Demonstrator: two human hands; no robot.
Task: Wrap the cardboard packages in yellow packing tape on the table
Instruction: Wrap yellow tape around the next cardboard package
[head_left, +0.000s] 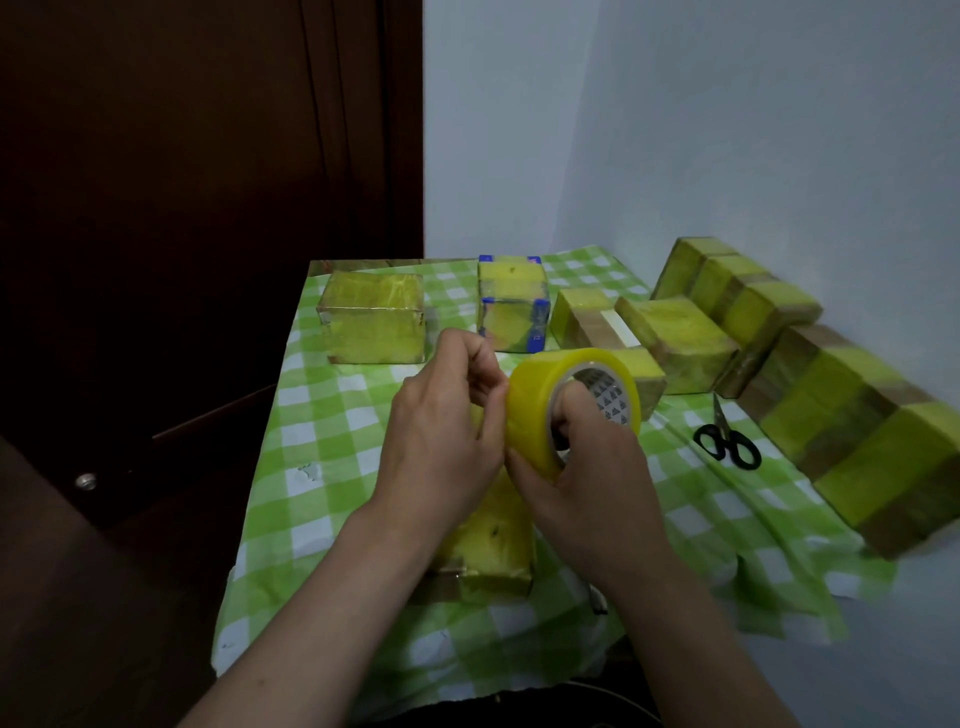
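Note:
A roll of yellow packing tape is held up above the table. My right hand grips it with fingers hooked through the core. My left hand has its fingers curled against the roll's left side, picking at the tape surface. Under both hands lies a yellow-taped cardboard package on the green checked tablecloth, partly hidden by my wrists.
Several taped packages stand behind: a cube at back left, one with blue corners, a flat one, and long stacked ones along the right wall. Black scissors lie at right. A dark door is at left.

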